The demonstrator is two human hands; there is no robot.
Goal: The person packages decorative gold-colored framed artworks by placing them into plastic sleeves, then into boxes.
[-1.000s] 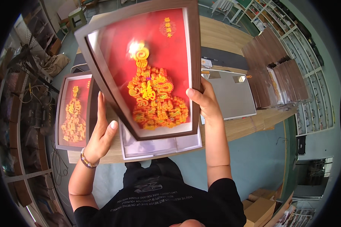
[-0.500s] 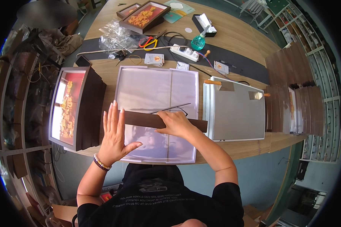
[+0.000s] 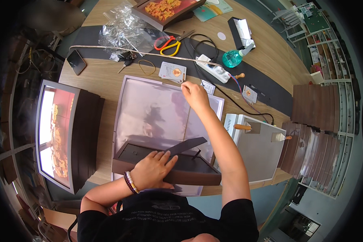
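A dark brown picture frame (image 3: 189, 171) lies face down at the table's near edge, its stand strut (image 3: 185, 146) sticking up. My left hand (image 3: 153, 168) rests flat on the frame's back, fingers spread. My right hand (image 3: 194, 94) reaches to the far edge of a clear plastic sheet (image 3: 153, 109) spread under the frame, and its fingers pinch the sheet's edge. Small printed cards (image 3: 172, 71) lie just beyond that hand.
A stack of framed red pictures (image 3: 64, 133) stands at the left. A white flat box (image 3: 260, 151) lies right, with dark frame backs (image 3: 314, 121) beyond. Farther off are scissors (image 3: 169, 42), a power strip (image 3: 211, 67), a teal bottle (image 3: 232, 58), a phone (image 3: 76, 61) and crumpled plastic (image 3: 121, 28).
The frame, held up facing me a second ago, now lies face down on the sheet. My right hand has gone from the frame to the sheet's far edge; my left now presses the frame's back.
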